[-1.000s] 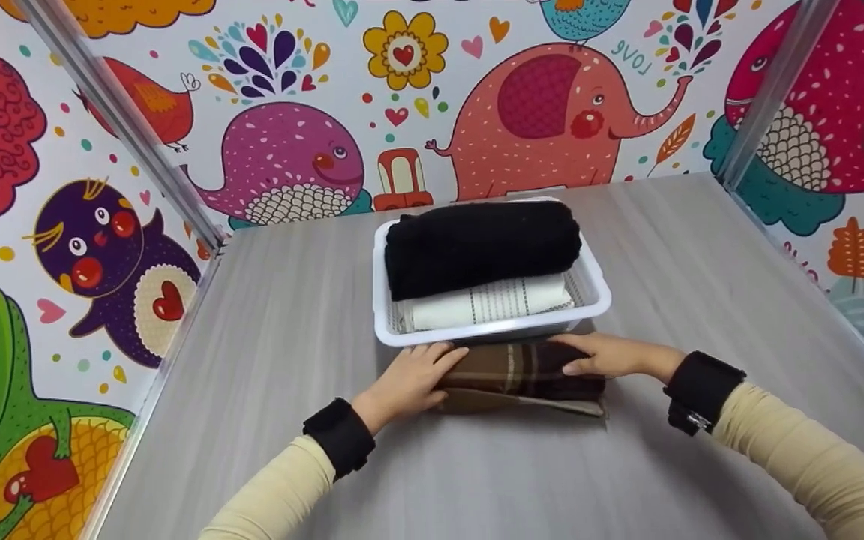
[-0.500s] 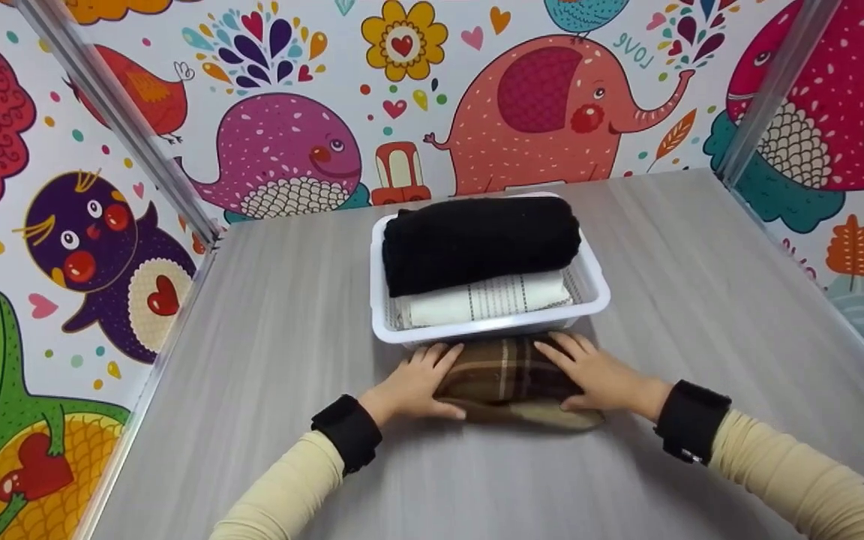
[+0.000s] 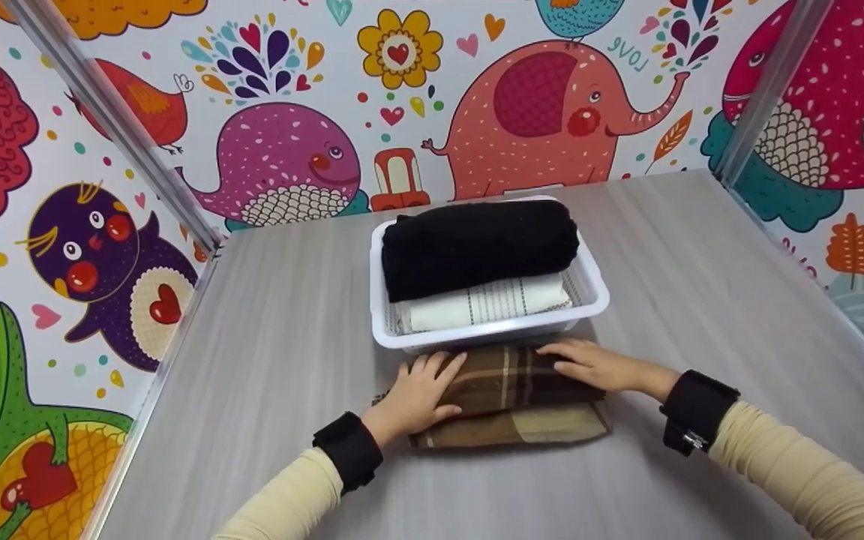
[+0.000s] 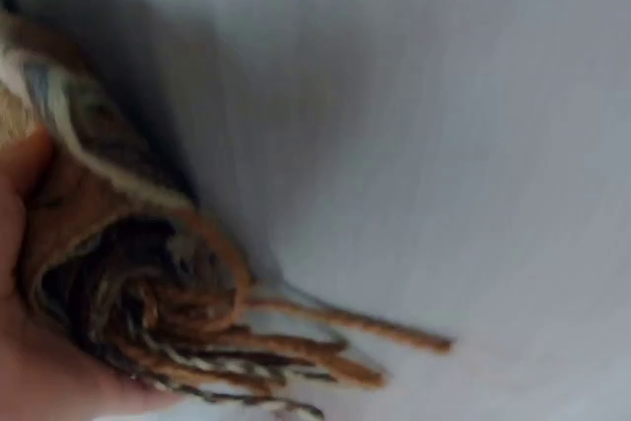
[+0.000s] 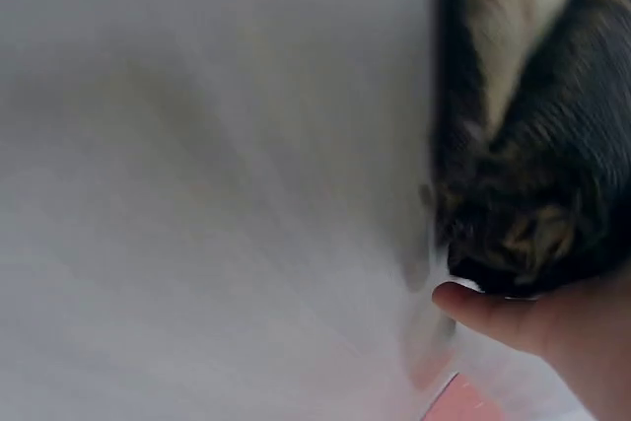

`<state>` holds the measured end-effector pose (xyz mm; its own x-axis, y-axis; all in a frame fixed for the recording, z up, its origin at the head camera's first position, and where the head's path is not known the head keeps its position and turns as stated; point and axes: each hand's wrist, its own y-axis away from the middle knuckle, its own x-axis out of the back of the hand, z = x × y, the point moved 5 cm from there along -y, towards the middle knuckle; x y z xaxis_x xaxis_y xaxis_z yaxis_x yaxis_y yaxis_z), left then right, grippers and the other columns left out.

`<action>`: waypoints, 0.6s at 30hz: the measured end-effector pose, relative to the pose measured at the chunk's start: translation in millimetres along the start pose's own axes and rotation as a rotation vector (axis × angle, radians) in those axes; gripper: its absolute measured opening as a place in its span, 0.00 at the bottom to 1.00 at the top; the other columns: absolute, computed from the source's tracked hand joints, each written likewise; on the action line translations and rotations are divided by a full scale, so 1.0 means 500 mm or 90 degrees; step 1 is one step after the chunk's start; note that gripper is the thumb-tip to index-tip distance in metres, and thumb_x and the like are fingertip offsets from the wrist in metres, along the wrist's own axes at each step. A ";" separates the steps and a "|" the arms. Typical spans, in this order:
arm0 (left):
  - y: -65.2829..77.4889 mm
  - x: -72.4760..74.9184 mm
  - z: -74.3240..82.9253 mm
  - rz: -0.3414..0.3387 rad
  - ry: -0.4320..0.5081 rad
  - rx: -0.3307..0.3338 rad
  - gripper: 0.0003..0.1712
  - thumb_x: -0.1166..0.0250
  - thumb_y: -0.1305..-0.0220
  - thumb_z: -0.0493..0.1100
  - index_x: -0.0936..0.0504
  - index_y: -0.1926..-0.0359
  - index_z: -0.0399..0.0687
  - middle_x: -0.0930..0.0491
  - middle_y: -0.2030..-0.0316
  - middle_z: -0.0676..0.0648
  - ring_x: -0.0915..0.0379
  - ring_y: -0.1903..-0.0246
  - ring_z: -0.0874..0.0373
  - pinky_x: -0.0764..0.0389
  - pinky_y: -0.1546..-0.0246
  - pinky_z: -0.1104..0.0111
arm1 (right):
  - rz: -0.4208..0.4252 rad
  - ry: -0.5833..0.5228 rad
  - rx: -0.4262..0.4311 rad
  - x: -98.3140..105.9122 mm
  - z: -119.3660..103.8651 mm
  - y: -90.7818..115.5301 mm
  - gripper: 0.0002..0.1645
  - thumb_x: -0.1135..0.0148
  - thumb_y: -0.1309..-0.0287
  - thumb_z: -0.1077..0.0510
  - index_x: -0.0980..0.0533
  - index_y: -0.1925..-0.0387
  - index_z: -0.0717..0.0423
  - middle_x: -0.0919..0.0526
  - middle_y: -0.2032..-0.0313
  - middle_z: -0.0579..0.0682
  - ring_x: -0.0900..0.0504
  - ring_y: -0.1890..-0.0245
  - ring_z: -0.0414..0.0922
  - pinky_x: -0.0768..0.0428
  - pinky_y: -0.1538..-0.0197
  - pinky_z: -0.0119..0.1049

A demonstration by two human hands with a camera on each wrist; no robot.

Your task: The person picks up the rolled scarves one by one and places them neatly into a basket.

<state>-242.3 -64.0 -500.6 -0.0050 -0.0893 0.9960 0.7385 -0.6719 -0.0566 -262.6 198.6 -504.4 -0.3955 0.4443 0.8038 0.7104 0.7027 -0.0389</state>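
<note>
A brown plaid scarf [image 3: 484, 379] lies on the table in front of the basket. It is partly rolled, with a flatter tan-and-brown layer along its near side. My left hand [image 3: 415, 394] rests over its left end, fingers spread and the thumb toward the near side. In the left wrist view, the rolled scarf end [image 4: 148, 293] shows coiled layers and loose twisted fringe. Across from it, my right hand [image 3: 603, 366] lies on the right end, its fingers pointing left across the dark part. The right wrist view has one straight digit [image 5: 493, 315] beside the roll's end.
Just behind the scarf stands a white plastic basket [image 3: 603, 296]. A rolled black cloth [image 3: 481, 247] lies in it, behind a folded white cloth [image 3: 488, 304] with dark stitched lines. Printed cartoon panels [image 3: 289, 150] and metal posts border the grey table [image 3: 282, 300].
The scarf's near layer has come to lie flatter and farther toward me. The roll has shifted slightly toward me, and fringe shows at its left end. Both hands stay on it.
</note>
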 end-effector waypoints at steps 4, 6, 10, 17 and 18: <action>0.011 0.009 0.004 0.008 0.057 0.006 0.37 0.53 0.37 0.65 0.41 0.33 0.52 0.32 0.43 0.42 0.35 0.46 0.44 0.34 0.51 0.48 | 0.000 -0.068 -0.038 0.017 0.006 0.002 0.29 0.48 0.37 0.49 0.37 0.41 0.63 0.29 0.45 0.63 0.32 0.43 0.60 0.36 0.43 0.56; 0.014 0.019 0.003 0.019 0.100 0.006 0.31 0.56 0.34 0.61 0.36 0.35 0.53 0.30 0.45 0.43 0.33 0.47 0.46 0.34 0.49 0.50 | -0.008 -0.065 -0.057 0.025 0.004 0.005 0.37 0.42 0.43 0.47 0.39 0.40 0.65 0.29 0.45 0.64 0.32 0.44 0.60 0.35 0.43 0.55; 0.017 0.044 0.000 0.075 0.161 -0.005 0.21 0.55 0.30 0.50 0.26 0.44 0.50 0.24 0.51 0.46 0.28 0.51 0.51 0.30 0.52 0.56 | -0.036 0.021 -0.054 0.033 -0.018 0.010 0.45 0.33 0.55 0.46 0.38 0.38 0.61 0.27 0.46 0.60 0.29 0.49 0.55 0.32 0.47 0.51; 0.017 0.075 -0.006 0.117 0.308 -0.030 0.10 0.42 0.38 0.41 0.20 0.56 0.45 0.18 0.66 0.48 0.24 0.69 0.59 0.25 0.65 0.68 | -0.107 0.089 0.036 0.032 -0.071 0.013 0.32 0.37 0.51 0.40 0.28 0.49 0.55 0.27 0.56 0.48 0.31 0.55 0.45 0.33 0.51 0.44; 0.016 0.075 -0.005 0.103 0.328 -0.031 0.11 0.40 0.40 0.41 0.20 0.56 0.45 0.18 0.69 0.48 0.25 0.72 0.60 0.25 0.69 0.70 | -0.116 0.078 0.038 0.032 -0.075 0.014 0.29 0.40 0.48 0.40 0.27 0.51 0.54 0.26 0.57 0.47 0.30 0.55 0.45 0.32 0.51 0.45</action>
<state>-238.3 -74.8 -464.0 -0.2330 -0.5347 0.8123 0.7247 -0.6525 -0.2217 -242.2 189.7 -469.5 -0.4382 0.2394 0.8664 0.5971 0.7980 0.0814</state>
